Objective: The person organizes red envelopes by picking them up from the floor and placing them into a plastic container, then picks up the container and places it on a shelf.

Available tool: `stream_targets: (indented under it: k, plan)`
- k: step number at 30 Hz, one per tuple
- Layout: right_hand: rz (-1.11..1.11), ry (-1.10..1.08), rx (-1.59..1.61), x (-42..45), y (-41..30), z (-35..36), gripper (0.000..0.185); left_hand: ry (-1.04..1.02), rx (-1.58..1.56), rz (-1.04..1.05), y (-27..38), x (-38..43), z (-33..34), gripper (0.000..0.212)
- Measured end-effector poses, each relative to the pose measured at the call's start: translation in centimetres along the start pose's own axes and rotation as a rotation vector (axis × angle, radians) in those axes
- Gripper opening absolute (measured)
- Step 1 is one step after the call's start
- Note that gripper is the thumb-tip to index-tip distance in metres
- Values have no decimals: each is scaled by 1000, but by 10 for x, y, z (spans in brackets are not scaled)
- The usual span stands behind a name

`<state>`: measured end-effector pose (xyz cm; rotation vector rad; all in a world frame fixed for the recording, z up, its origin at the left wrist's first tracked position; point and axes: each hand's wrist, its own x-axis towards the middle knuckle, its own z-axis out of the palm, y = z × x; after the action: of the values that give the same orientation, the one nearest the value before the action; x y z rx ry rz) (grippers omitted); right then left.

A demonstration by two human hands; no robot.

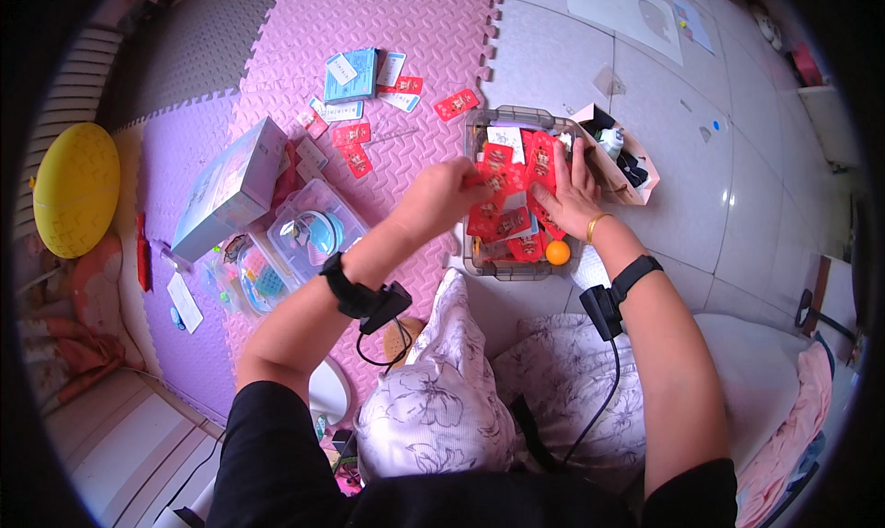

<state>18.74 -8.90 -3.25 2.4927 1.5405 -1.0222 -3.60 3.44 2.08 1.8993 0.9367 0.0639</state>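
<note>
A clear grey plastic storage bin (525,277) stands before me, filled with red printed cards or envelopes. My left hand (446,192) is over the bin's left side, its fingers closed on a red card (496,181); how many cards it pinches is hidden. My right hand (575,194) lies over the bin's right side, fingers spread. Its thumb and fingers touch a red envelope (543,158) and the pile around it. Among the contents are a white card (505,140) and, near the front right corner, an orange ball (557,253).
Touching the bin's right side is an open pink box (639,194) holding a white bottle. Left, on the foam mat (408,16), lie a blue box (362,85), scattered cards (351,134), a large carton (231,182) and a clear plastic container (332,203). A yellow balloon (76,189) is far left.
</note>
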Motion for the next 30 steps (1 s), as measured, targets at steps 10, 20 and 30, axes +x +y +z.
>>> stream_targets:
  k: [10, 20, 30]
  plan:
    - [-15, 15, 52, 7, 7, 6, 87, -44, 237, 59, -1, -16, 49, 29]
    - [-14, 1, 62, 6, 7, 6, 91, 57, 161, 148, 7, -22, 28, 30]
    - [-35, 18, 11, 5, 6, 6, 93, 265, 572, 23, -100, 41, -40, 22]
